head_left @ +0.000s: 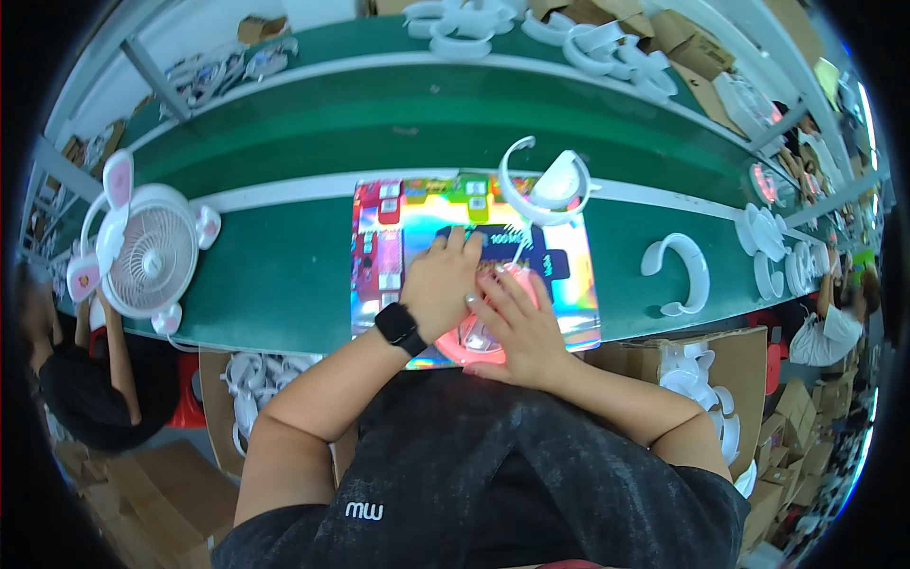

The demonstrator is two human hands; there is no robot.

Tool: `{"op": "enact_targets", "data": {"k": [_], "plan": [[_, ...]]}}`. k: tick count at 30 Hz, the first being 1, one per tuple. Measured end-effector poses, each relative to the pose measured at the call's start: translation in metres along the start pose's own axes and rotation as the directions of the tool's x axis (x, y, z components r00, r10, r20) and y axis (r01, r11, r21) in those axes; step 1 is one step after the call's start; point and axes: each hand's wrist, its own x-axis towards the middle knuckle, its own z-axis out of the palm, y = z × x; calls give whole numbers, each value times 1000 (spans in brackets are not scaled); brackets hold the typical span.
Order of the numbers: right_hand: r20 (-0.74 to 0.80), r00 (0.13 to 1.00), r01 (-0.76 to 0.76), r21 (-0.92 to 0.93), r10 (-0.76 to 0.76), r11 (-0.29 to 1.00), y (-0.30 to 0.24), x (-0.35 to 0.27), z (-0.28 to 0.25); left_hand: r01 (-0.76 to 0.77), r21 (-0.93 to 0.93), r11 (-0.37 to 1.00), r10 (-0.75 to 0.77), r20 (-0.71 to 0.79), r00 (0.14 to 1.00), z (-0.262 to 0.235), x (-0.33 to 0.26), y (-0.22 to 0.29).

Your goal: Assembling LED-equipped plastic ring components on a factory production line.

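Note:
A round part (459, 348) lit pinkish red lies before me on a shiny rainbow-coloured printed sheet (580, 302). My left hand (441, 287), with a black watch at its wrist, bends over the part's far left side; its fingertips are hidden. My right hand (521, 330) grips the near right side, its thumb at the near rim and its fingers spread across the top. A thin white cord runs from near the right fingers toward a white curved headband-like piece (555, 211) at the sheet's far right corner.
A white rabbit-eared fan (152, 251) stands at left beside a seated person (90, 375). Another white curved band (697, 273) lies on the green table (626, 313) at right. More white bands (460, 43) sit on the upper shelf. Boxes (749, 365) of white parts flank me below.

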Motion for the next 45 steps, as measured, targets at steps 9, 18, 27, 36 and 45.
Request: {"op": "enact_targets", "data": {"k": [9, 18, 27, 36, 45], "plan": [[-78, 996, 38, -45, -41, 998, -1, 2, 2, 51, -215, 975, -31, 98, 995, -17, -2, 3], [-39, 974, 217, -112, -223, 970, 4, -63, 27, 97, -524, 846, -185, -117, 976, 24, -45, -57], [-505, 829, -354, -143, 240, 924, 73, 136, 55, 61, -790, 610, -378, -223, 898, 43, -52, -66], [-397, 890, -78, 349, 223, 934, 84, 141, 84, 18, -298, 954, -73, -175, 982, 19, -53, -44], [-418, 887, -84, 276, 198, 957, 87, 137, 82, -11, -298, 954, -44, -178, 983, 23, -47, -46]]}}
